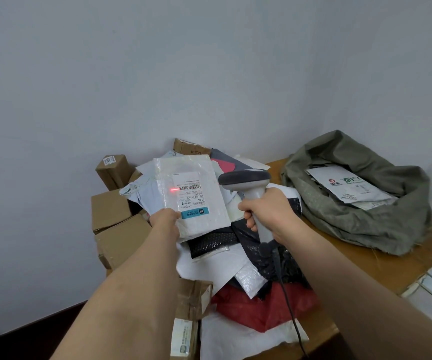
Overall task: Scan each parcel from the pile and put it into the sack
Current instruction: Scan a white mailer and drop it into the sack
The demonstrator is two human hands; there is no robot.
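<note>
My left hand [165,220] holds a white bubble-mailer parcel [214,203] by its lower left corner, label side up, above the pile [235,276]. A red laser line falls on the label just left of its barcode. My right hand [266,211] grips the handle of a grey barcode scanner [246,179], whose head points at the parcel. Its black cable hangs down over the pile. The grey-green sack [365,216] lies open on the table at the right, with white parcels inside.
Brown cardboard boxes [113,206] are stacked on the left of the pile against the wall. Black, red and white mailers cover the wooden table [365,263]. The table's edge runs along the lower right.
</note>
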